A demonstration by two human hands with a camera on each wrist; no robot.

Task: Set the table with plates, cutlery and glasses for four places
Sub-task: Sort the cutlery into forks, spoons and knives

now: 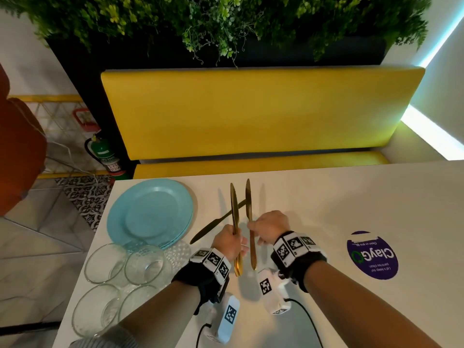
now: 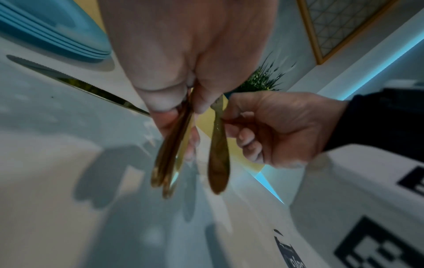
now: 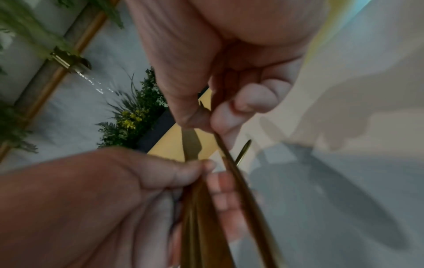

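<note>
My left hand (image 1: pixel 229 241) grips a bunch of gold knives (image 1: pixel 234 212) upright above the white table (image 1: pixel 351 197), handles (image 2: pixel 167 163) pointing down. Just to its right, my right hand (image 1: pixel 270 228) pinches a single gold knife (image 1: pixel 249 214) between thumb and fingers (image 3: pixel 195 116), held apart from the bunch. Another gold knife (image 1: pixel 216 222) lies flat on the table behind the hands, angled beside a stack of light blue plates (image 1: pixel 150 213). Several clear glass bowls (image 1: pixel 125 277) sit at the table's near left corner.
A purple round sticker (image 1: pixel 372 254) lies on the table to the right. A yellow bench (image 1: pixel 251 109) runs along the far table edge with plants (image 1: pixel 226 21) above. A green fire extinguisher (image 1: pixel 105 151) stands on the floor at left. Cables (image 1: pixel 308 320) trail from the wrist cameras.
</note>
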